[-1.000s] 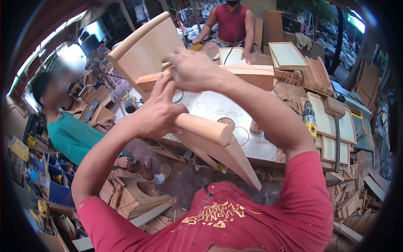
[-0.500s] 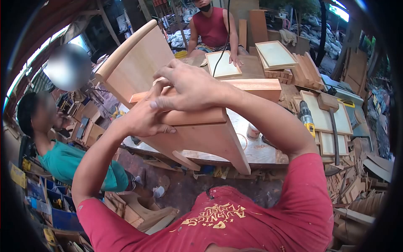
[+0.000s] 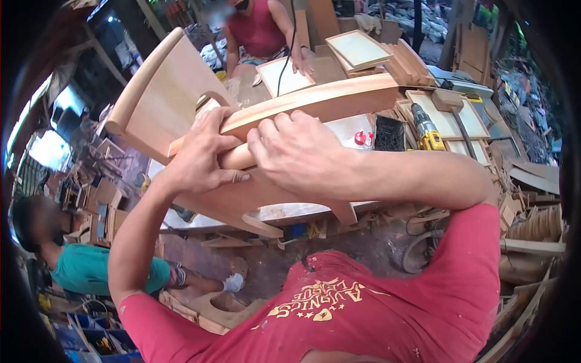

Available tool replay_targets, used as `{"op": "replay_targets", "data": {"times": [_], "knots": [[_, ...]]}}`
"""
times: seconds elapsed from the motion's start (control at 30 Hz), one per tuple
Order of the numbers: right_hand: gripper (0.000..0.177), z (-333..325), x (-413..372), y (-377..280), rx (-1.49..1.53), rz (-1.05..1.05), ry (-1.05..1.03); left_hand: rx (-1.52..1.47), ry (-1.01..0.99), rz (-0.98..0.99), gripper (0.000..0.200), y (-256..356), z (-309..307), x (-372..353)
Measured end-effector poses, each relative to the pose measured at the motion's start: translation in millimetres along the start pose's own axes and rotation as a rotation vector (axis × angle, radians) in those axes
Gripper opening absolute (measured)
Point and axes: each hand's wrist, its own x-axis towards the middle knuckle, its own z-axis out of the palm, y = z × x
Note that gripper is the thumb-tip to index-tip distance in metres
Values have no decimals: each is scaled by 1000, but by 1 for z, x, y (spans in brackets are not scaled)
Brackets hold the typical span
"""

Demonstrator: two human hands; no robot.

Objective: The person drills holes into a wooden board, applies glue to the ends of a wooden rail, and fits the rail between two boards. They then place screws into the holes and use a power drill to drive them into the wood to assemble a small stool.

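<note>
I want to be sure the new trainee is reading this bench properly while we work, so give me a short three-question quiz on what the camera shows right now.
1. Multiple choice: which tool lies just right of the drill?
A) a handsaw
B) a mallet
C) a paintbrush
2. True or false: the left hand and the right hand are both on the wooden piece.
3. Fill in the blank: the worker at the far left of the view wears a ____ shirt.

Key: 1. B; 2. True; 3. teal.
</note>
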Motion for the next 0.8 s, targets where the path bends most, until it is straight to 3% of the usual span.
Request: {"op": "replay_targets", "data": {"times": [0.03,0.13,0.2,0.3,0.43,0.63,0.8], "knots": [[31,1,1,1,1,68,16,-7,2,19,51,-1,0,1],[38,-20,16,7,178,67,-210,8,13,71,53,-2,0,3],[51,-27,17,7,192,87,-240,24,6,87,55,-7,-4,0],[56,-34,-4,2,159,127,-271,-162,68,70,48,-21,-1,-5],[58,-52,-61,-6,57,261,-312,-263,276,50,36,-36,8,-21],[56,-110,-127,-12,-91,461,-417,-130,363,116,26,-41,9,-32],[55,-171,-165,-19,-268,644,-315,17,455,155,24,-35,17,-17]]}}
